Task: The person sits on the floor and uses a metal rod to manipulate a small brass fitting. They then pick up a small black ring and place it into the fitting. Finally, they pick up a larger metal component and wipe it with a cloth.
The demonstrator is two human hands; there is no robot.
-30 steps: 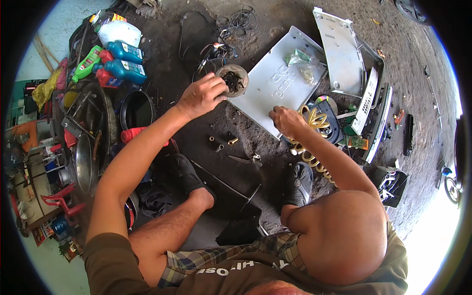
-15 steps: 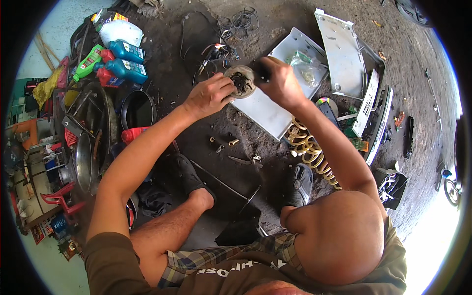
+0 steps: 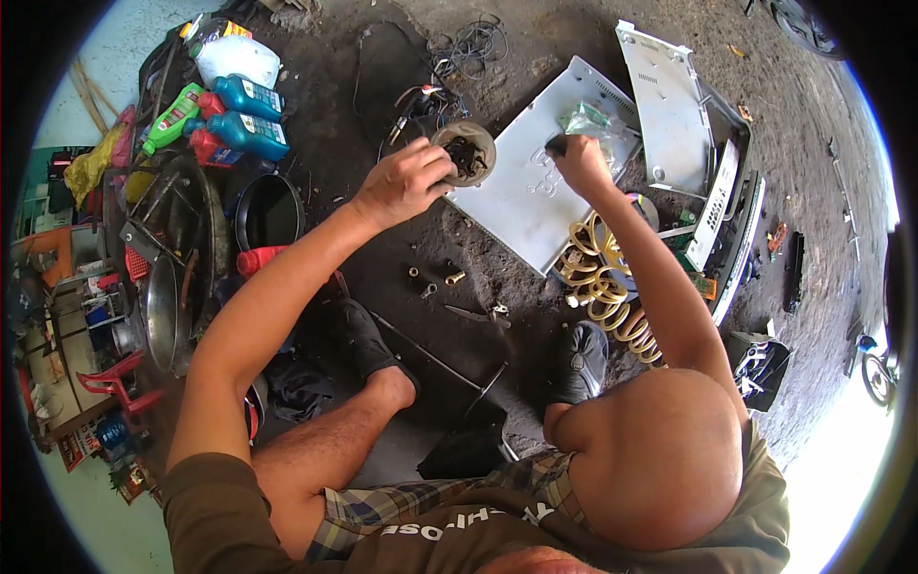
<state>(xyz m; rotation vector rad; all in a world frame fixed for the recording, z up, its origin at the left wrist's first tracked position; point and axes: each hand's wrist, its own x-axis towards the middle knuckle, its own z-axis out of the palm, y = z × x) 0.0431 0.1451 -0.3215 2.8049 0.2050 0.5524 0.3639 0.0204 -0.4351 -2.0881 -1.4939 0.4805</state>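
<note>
My left hand (image 3: pixel 406 182) grips the rim of a small round beige bowl (image 3: pixel 489 153), tilted so that its inside shows. A tangle of small black pieces (image 3: pixel 466 158) lies in it, too fine to name. To the right, my right hand (image 3: pixel 583 165) is closed on a small black piece (image 3: pixel 556 145) whose kind I cannot make out. It is above a light grey metal panel (image 3: pixel 507 206). Several thin ring-like shapes (image 3: pixel 545 182) lie on the panel next to that hand. A clear plastic bag (image 3: pixel 588 120) with something green rests just beyond it.
Yellow coiled hose (image 3: pixel 612 287) lies right of the panel. Brass fittings (image 3: pixel 454 278) and pliers (image 3: pixel 469 313) lie on the dark ground, near a long metal rod (image 3: pixel 426 352). Bottles (image 3: pixel 247 134) and a black pan (image 3: pixel 269 212) stand at left. Wires (image 3: pixel 469 53) lie at the far side.
My right hand has moved away from the bowl, to the right over the panel, with the black piece in it. My left hand and the bowl have barely moved.
</note>
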